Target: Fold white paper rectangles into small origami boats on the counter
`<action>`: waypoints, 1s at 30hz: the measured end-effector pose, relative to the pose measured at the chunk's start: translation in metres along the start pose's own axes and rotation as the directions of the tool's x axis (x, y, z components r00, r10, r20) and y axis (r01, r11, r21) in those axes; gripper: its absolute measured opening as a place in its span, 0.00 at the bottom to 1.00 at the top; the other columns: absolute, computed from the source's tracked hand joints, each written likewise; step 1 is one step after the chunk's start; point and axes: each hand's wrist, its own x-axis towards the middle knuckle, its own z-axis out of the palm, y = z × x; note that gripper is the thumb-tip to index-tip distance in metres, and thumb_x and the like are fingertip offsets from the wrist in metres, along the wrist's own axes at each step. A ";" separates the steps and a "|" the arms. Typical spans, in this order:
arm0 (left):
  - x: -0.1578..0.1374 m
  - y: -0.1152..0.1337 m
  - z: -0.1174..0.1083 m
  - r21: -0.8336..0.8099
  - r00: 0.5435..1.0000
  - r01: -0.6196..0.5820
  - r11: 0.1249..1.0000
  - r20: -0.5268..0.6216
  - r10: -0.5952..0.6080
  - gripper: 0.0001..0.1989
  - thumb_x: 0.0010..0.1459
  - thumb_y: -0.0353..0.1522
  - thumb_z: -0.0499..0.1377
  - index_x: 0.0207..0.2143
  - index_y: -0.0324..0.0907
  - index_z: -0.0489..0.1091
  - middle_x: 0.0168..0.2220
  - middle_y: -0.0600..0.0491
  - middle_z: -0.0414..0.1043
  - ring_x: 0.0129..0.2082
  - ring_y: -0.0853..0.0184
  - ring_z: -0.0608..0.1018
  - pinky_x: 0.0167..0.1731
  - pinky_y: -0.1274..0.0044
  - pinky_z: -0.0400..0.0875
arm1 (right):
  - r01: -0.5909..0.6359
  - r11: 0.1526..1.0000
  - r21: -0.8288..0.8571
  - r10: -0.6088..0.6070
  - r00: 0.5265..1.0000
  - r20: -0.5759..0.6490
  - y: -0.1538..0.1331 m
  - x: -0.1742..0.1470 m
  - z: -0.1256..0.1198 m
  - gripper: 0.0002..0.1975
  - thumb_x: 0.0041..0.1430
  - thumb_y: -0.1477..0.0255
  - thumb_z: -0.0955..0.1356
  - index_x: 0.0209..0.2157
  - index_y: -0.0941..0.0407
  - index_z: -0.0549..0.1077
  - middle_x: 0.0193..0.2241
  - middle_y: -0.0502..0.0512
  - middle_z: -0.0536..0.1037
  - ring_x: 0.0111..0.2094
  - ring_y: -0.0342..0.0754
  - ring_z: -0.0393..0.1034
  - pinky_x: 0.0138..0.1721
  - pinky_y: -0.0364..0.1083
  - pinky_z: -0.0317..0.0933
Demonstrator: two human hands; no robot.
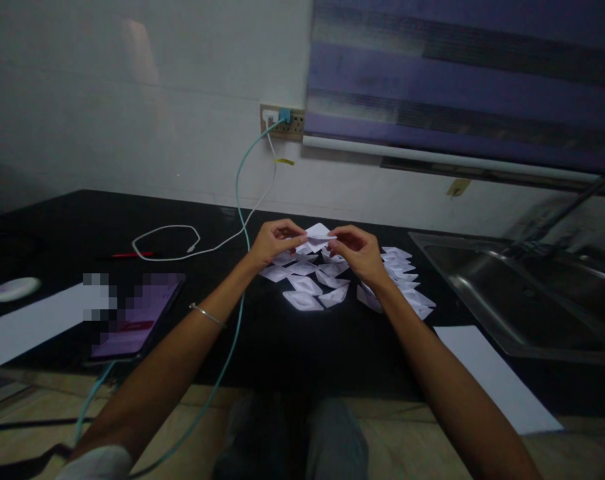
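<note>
A white folded paper boat is held up between my two hands, over the back of the black countertop. My left hand pinches its left end between thumb and fingers. On the other side, my right hand pinches the right end the same way. Beneath and in front of my hands lie several more folded paper boats, close together and partly overlapping. Another group of paper boats sits in a row to the right, partly covered by my right forearm.
A steel sink with a faucet is at the right, and a white paper sheet lies before it. To the left are a phone or tablet, a paper strip, a white cable and a red pen. A teal cable crosses the counter.
</note>
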 end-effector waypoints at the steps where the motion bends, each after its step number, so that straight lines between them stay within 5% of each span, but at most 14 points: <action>1: 0.000 -0.001 -0.001 -0.001 1.000 0.004 1.000 0.002 -0.004 0.14 0.46 0.38 0.69 0.30 0.37 0.74 0.25 0.54 0.74 0.21 0.73 0.74 0.21 0.81 0.72 | 0.004 1.000 0.002 -0.004 1.000 0.012 0.000 0.000 -0.001 0.18 0.48 0.61 0.76 0.39 0.54 0.77 0.33 0.53 0.79 0.32 0.46 0.74 0.35 0.47 0.71; 8: 0.002 -0.009 0.000 0.045 0.999 -0.037 0.998 -0.001 0.037 0.14 0.50 0.40 0.67 0.29 0.37 0.73 0.24 0.54 0.72 0.20 0.74 0.73 0.21 0.82 0.69 | -0.033 0.999 0.036 0.032 0.999 0.023 0.000 -0.001 -0.002 0.14 0.49 0.63 0.76 0.36 0.55 0.78 0.31 0.52 0.79 0.28 0.44 0.73 0.33 0.46 0.70; 14: 0.001 -0.007 0.004 0.135 0.988 -0.149 0.980 -0.028 0.154 0.11 0.52 0.37 0.66 0.30 0.39 0.72 0.30 0.52 0.75 0.30 0.71 0.76 0.32 0.79 0.72 | -0.087 0.996 0.005 0.086 0.995 0.056 0.000 -0.001 -0.003 0.13 0.51 0.62 0.74 0.36 0.55 0.77 0.34 0.53 0.79 0.32 0.45 0.74 0.34 0.47 0.71; 23: 0.003 -0.013 0.005 0.033 0.989 -0.146 0.989 -0.025 0.147 0.13 0.54 0.38 0.65 0.34 0.39 0.67 0.25 0.57 0.70 0.20 0.76 0.70 0.20 0.84 0.65 | 0.049 0.988 -0.148 -0.063 0.994 -0.092 0.003 -0.003 0.006 0.12 0.56 0.61 0.72 0.33 0.57 0.76 0.28 0.52 0.77 0.27 0.43 0.72 0.29 0.43 0.68; 30: 0.002 -0.009 0.007 0.055 0.990 -0.139 0.989 -0.003 0.139 0.11 0.55 0.37 0.64 0.31 0.39 0.67 0.26 0.56 0.71 0.22 0.75 0.73 0.23 0.83 0.67 | 0.126 0.971 -0.204 -0.156 0.978 -0.140 0.004 -0.004 0.005 0.10 0.58 0.64 0.70 0.31 0.57 0.74 0.28 0.52 0.76 0.29 0.44 0.71 0.30 0.43 0.68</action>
